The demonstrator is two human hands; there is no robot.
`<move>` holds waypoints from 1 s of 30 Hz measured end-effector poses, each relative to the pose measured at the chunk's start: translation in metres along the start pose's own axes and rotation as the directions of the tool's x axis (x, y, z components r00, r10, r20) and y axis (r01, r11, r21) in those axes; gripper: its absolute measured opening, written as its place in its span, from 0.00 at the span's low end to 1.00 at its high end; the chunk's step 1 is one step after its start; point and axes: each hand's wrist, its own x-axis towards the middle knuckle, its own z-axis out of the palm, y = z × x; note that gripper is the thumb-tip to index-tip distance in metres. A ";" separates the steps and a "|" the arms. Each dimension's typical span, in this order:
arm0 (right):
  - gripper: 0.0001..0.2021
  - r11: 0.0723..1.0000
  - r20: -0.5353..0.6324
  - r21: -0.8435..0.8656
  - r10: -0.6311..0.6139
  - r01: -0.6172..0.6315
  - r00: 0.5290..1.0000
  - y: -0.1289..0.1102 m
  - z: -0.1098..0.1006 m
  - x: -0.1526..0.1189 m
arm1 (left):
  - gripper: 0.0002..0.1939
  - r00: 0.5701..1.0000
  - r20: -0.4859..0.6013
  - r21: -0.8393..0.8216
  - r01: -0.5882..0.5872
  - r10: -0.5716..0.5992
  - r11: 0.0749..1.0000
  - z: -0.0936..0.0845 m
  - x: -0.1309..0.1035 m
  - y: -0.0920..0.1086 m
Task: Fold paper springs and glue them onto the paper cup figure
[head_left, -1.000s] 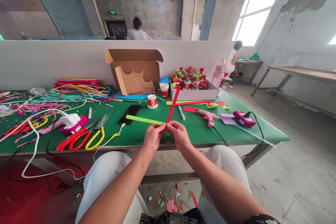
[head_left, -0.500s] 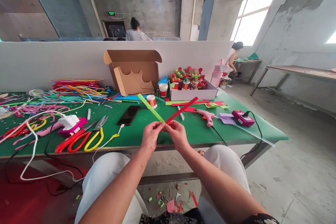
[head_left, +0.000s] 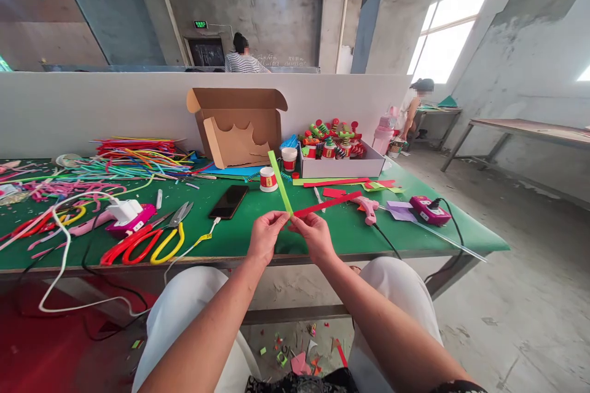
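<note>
Above the near edge of the green table, my left hand (head_left: 268, 234) and my right hand (head_left: 314, 234) meet with fingertips pinched together. Between them they hold the joined ends of two paper strips. The light green paper strip (head_left: 280, 183) stands up and leans slightly left. The red paper strip (head_left: 328, 203) points out to the right, its far end in front of the pink glue gun (head_left: 369, 209). Both hands are closed; the fingers cover the point where the strips overlap. A white and red paper cup (head_left: 268, 179) sits behind the green strip.
Scissors (head_left: 168, 234) and a phone (head_left: 229, 202) lie to the left, with pipe cleaners (head_left: 133, 166) behind. An open cardboard box (head_left: 244, 135) and a white box (head_left: 343, 167) of finished paper-cup figures stand at the back. Cords hang over the table edge. Two people are farther off.
The red strip has swung down to the right and lies flatter. The green strip has turned more upright. Both hands stay pinched at the joined ends.
</note>
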 end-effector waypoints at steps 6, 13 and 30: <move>0.14 0.992 0.045 0.119 0.031 -0.036 0.999 0.002 0.004 -0.004 | 0.16 1.000 -0.015 -0.015 -0.018 0.017 1.000 0.002 -0.002 -0.004; 0.14 0.993 0.018 0.119 0.017 -0.019 1.000 0.005 0.007 -0.006 | 0.16 0.999 -0.042 -0.162 0.025 -0.032 0.986 0.013 -0.006 -0.010; 0.17 0.994 0.082 -0.105 -0.011 0.020 0.997 -0.005 0.001 -0.003 | 0.15 0.998 -0.062 -0.160 0.019 -0.029 0.987 0.001 0.000 0.003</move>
